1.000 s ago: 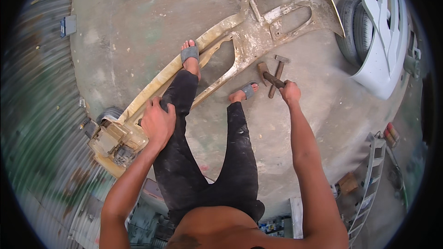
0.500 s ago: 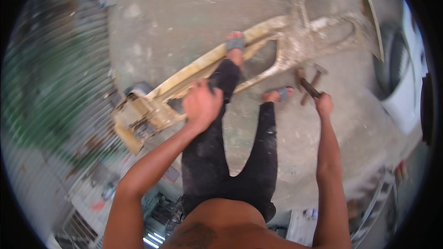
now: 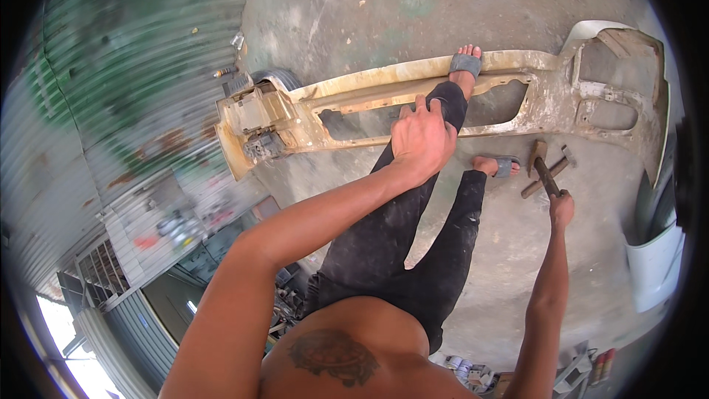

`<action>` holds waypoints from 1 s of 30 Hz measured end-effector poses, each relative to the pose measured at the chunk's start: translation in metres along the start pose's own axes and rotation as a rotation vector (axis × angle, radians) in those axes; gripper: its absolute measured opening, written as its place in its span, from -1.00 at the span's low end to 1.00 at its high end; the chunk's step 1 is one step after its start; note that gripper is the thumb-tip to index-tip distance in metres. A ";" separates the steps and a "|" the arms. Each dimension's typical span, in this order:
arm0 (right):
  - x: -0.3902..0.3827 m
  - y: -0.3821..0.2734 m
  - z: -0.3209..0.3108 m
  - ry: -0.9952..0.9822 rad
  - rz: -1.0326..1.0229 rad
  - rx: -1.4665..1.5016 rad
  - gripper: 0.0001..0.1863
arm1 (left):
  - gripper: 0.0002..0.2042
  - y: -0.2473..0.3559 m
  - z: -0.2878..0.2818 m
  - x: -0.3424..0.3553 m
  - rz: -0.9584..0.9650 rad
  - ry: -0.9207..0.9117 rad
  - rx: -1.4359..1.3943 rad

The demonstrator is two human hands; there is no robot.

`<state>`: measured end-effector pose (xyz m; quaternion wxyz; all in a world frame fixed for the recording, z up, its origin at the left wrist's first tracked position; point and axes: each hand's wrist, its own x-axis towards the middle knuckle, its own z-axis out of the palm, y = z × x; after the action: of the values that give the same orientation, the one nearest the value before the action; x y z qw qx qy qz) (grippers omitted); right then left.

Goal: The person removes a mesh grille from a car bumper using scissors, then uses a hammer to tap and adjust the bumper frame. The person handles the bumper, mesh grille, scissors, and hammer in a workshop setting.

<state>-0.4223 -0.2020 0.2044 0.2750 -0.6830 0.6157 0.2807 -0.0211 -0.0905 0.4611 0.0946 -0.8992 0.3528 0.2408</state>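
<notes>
My right hand [image 3: 562, 209] is closed round the handle of a hammer [image 3: 547, 176], held low to the right of my right foot. Beneath it a second hammer [image 3: 568, 155] lies on the floor, its handle crossing under the first. With fingers spread, my left hand [image 3: 424, 138] lies over my bent left knee and holds nothing. A long beige car bumper [image 3: 413, 71] stretches across the floor ahead, worn and stained, with large openings. My left foot [image 3: 465, 65], in a grey slipper, is planted on the bumper's upper edge.
My right foot [image 3: 498, 167] stands on the concrete floor just near of the bumper. A corrugated green and grey metal wall [image 3: 148, 59] rises on the left. A white curved panel [image 3: 656, 270] is at the right. A dark tyre-like ring [image 3: 277, 77] lies behind the bumper's left end.
The view has swung, so the bumper now lies more level and farther right. My left hand stays by the left knee, and the hammer remains in my right hand.
</notes>
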 end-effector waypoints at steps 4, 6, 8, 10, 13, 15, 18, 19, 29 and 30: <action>0.001 0.004 0.005 -0.006 -0.012 0.000 -0.56 | -0.68 -0.006 0.001 0.000 -0.007 0.030 -0.008; 0.001 0.000 -0.002 -0.025 0.005 -0.011 -0.55 | -0.68 -0.006 0.001 -0.001 -0.018 0.031 -0.010; 0.002 0.003 0.004 -0.014 -0.014 -0.003 -0.55 | -0.69 -0.010 0.003 -0.003 -0.019 0.035 -0.009; 0.003 0.010 0.006 -0.001 -0.018 -0.019 -0.56 | -0.69 -0.012 0.006 -0.004 -0.019 0.023 -0.013; 0.003 0.002 0.009 0.036 0.016 -0.057 -0.60 | -0.69 -0.013 0.007 -0.002 -0.024 0.013 -0.019; -0.001 -0.004 0.010 0.085 0.080 -0.067 -0.61 | -0.70 -0.012 0.006 -0.004 -0.014 0.034 -0.028; -0.010 -0.005 0.013 0.339 0.038 -0.136 -0.60 | -0.70 -0.011 0.009 -0.008 -0.013 0.035 -0.024; -0.011 -0.006 0.015 0.362 0.024 -0.158 -0.61 | -0.71 -0.011 0.010 -0.008 -0.018 0.048 -0.018; -0.017 -0.016 0.038 0.446 0.010 -0.195 -0.66 | -0.67 -0.001 0.011 -0.011 -0.046 0.015 -0.037; -0.016 -0.012 0.038 0.446 0.019 -0.185 -0.66 | -0.67 -0.001 0.011 -0.011 -0.048 -0.001 -0.047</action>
<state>-0.4132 -0.1620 0.1899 0.0656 -0.7446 0.6393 0.1806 -0.0313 -0.0799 0.4574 0.0793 -0.9092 0.3254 0.2473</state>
